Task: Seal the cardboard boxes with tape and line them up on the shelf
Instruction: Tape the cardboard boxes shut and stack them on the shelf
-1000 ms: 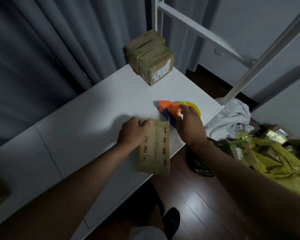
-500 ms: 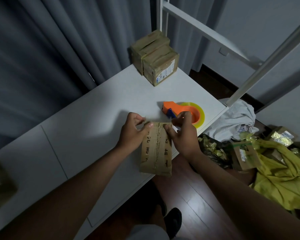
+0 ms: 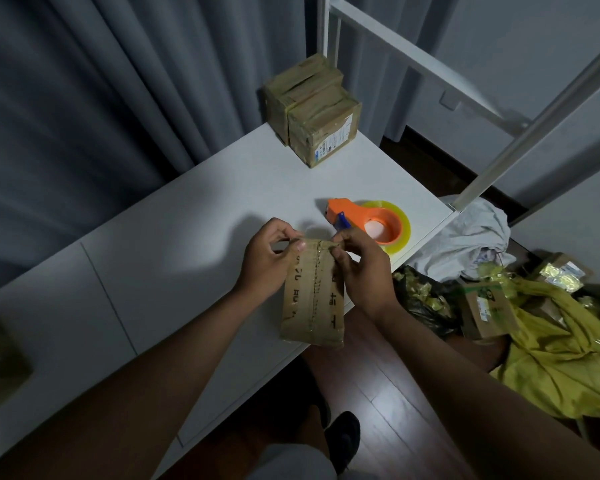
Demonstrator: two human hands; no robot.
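1. a flat cardboard box (image 3: 312, 296) sits at the near edge of the white shelf (image 3: 174, 258), its near end reaching out past that edge over the wooden floor (image 3: 378, 386).
2. the left hand (image 3: 267, 258) pinches the box's far left corner, thumb on top.
3. the right hand (image 3: 364, 268) pinches the far right corner, fingers curled over the top edge beside the taped seam.
4. an orange tape dispenser (image 3: 371, 221) with a yellowish roll lies on the shelf just beyond the right hand, near the shelf's right edge.
5. two taped boxes (image 3: 312, 109) stand touching at the far corner, against the grey curtain (image 3: 101, 98).
6. open shelf surface spreads left of the hands.
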